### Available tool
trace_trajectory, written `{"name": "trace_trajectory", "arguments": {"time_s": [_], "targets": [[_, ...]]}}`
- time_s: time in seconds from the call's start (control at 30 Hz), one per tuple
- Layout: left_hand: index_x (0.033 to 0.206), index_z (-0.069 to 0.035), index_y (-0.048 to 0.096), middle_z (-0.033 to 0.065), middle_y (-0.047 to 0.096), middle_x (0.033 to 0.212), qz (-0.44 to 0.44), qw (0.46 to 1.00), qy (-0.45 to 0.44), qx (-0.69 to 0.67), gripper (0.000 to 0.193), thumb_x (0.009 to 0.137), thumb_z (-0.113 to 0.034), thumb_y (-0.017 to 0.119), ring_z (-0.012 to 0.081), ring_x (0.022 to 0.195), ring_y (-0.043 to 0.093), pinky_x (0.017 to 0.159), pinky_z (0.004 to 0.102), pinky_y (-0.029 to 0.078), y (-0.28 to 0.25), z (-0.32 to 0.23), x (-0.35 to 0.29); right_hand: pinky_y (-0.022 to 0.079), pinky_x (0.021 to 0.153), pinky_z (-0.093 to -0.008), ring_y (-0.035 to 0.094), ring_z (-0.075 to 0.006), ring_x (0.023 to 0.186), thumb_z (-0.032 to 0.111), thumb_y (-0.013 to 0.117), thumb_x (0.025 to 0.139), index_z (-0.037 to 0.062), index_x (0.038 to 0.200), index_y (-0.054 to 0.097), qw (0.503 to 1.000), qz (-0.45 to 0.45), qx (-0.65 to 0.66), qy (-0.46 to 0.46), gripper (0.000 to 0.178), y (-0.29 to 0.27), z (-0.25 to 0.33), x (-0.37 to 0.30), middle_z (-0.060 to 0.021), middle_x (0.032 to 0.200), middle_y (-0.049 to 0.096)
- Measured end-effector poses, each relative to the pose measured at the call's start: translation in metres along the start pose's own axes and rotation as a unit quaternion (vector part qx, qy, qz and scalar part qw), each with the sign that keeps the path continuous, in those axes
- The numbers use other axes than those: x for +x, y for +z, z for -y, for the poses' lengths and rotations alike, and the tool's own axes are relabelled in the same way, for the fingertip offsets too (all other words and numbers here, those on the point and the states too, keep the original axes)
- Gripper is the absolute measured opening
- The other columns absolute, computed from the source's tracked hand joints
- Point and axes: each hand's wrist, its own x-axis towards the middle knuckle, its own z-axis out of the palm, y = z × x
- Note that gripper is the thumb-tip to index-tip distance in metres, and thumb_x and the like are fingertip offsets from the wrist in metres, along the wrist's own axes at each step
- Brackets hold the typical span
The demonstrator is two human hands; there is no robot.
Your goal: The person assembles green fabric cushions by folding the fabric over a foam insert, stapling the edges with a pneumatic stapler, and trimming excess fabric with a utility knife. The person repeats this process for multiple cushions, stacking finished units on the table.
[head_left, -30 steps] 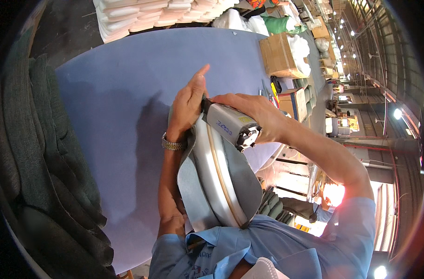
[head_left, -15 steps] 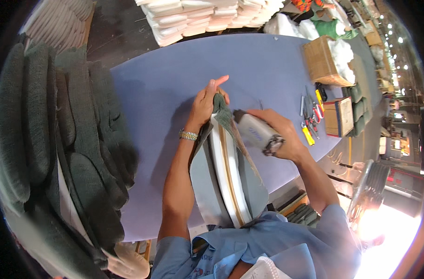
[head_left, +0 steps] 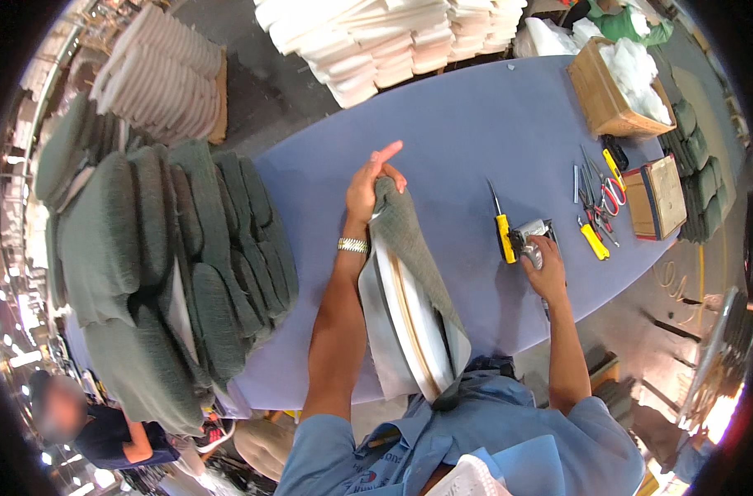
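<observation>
A long curved cushion (head_left: 422,339) with a white foam edge, a tan strip along it and a grey-green fabric cover (head_left: 414,240) stands tilted between my body and the table. My left hand (head_left: 370,186), a metal watch on its wrist, grips the cover at the cushion's far end, index finger stretched out. To the right, my right hand (head_left: 546,263) is closed around a silver and black staple gun (head_left: 538,231), low over the tabletop. Beside that tool lies a yellow-handled awl (head_left: 504,236), its thin point facing away from me.
Stacked grey-green cushions (head_left: 162,240) cover the left side. White foam pads (head_left: 393,41) are piled beyond the blue table (head_left: 459,116). At right lie pliers and cutters (head_left: 595,194), a yellow-handled tool (head_left: 593,240), a small box (head_left: 656,198) and a carton with white stuffing (head_left: 600,91). Another person (head_left: 116,430) is at lower left.
My right hand has carried the staple gun away from the cushion, rightward and down toward the awl. The left hand keeps its hold on the cover. The view has shifted, showing more on the left.
</observation>
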Motion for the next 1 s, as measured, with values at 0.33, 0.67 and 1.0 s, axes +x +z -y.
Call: {"name": "trace_trajectory", "arguments": {"time_s": [0.33,0.67,1.0], "targets": [[0.134,0.012,0.060,0.0062,0.059,0.057,0.141,0.974,0.174,0.045,0.060,0.114,-0.038,0.032,0.0181,0.066,0.057,0.076,0.0333,0.050,0.119,-0.194,-0.072,0.047,0.107,-0.0388,0.064,-0.0268,0.123,0.023,0.067,0.099,0.0033,0.127,0.069,0.871,-0.110,0.298,-0.376,0.034,-0.088,0.276,0.034,-0.0171,0.127,0.069],[0.152,0.008,0.041,0.0243,0.057,0.144,-0.155,0.903,0.280,0.285,0.063,0.107,-0.036,0.053,0.0290,0.135,0.054,0.115,0.0417,0.040,0.140,-0.180,-0.221,0.049,0.079,-0.0377,0.063,-0.0231,0.080,0.044,0.041,0.111,-0.0041,0.079,0.070,0.829,0.089,0.414,-0.366,0.064,-0.020,0.333,-0.002,-0.0140,0.081,0.068],[0.151,0.007,0.040,0.0294,0.047,0.152,-0.144,0.909,0.159,0.358,0.067,0.095,-0.016,0.068,0.0413,0.137,0.053,0.110,0.0426,0.047,0.129,-0.182,-0.297,0.051,0.075,-0.0364,0.063,-0.0227,0.073,0.048,0.035,0.110,-0.0027,0.070,0.070,0.868,0.152,0.324,-0.344,0.074,-0.023,0.350,-0.048,-0.0135,0.073,0.068]]}}
